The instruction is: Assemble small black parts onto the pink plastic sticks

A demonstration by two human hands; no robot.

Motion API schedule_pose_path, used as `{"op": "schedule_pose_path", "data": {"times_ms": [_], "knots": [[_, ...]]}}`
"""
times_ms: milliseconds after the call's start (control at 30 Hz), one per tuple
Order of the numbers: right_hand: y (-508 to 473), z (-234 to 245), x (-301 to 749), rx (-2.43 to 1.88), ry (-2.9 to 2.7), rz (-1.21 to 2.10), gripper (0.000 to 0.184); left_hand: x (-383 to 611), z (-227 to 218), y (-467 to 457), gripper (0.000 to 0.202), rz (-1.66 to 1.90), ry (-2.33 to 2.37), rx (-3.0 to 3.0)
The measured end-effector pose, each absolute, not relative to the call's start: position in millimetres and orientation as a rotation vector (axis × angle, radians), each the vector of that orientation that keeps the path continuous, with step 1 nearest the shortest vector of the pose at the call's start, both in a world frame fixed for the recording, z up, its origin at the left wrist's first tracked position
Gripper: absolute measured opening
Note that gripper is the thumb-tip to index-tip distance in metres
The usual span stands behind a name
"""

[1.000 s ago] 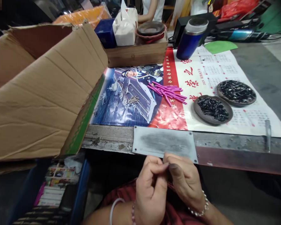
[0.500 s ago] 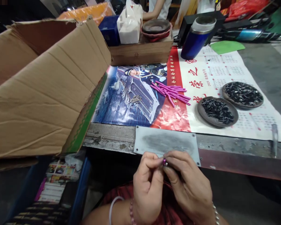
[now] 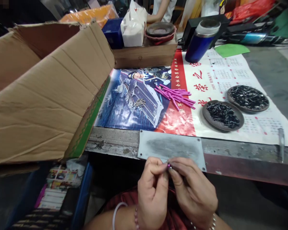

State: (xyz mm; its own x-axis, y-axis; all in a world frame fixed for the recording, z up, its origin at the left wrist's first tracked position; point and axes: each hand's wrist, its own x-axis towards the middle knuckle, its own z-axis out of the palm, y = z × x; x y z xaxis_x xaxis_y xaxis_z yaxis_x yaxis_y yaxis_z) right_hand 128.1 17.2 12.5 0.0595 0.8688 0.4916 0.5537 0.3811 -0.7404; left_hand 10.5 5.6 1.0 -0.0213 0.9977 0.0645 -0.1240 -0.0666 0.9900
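Pinching a small, bright magenta piece between our fingertips, we hold both hands close together just beyond our lap, in front of the near edge of the grey, worn table. Our left hand is curled, thumb and forefinger closed on the piece from the left; our right hand meets it from the right, thumb and fingers closed at the same spot, where a tiny shiny bit shows beside the magenta. The piece lies right between the two hands, so neither is nearer; so little of it shows that we cannot tell its long axis. Straight ahead of us, past the pale grey rectangular plate with dark smudges, a loose pile of thin magenta rods rests on the glossy printed calendar sheet. Most rods run from the far left to the near right, with a few crossing at other angles. Left of them sits a small cluster of silvery beads, apart from the pile and on the left hand's side. To the right, nearer our right hand, two shallow brown dishes stand side by side, both filled with slim black pieces.
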Motion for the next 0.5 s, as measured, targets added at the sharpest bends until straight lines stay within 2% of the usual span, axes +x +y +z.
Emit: {"op": "schedule_pose_path", "data": {"times_ms": [133,300,500], "knots": [[21.8,16.2,124.6,-1.265,-1.672,0.345,0.013,10.1,-0.9,6.1,0.017,1.353,1.099,1.169],[26.8,11.6,122.7,-1.227,-1.732,0.265,0.025,10.9,-9.9,8.1,0.012,1.370,1.067,1.145],[22.5,-11.3,122.4,-1.218,-1.675,0.190,0.009,24.1,-20.9,4.4,0.023,1.479,1.130,0.993]]}}
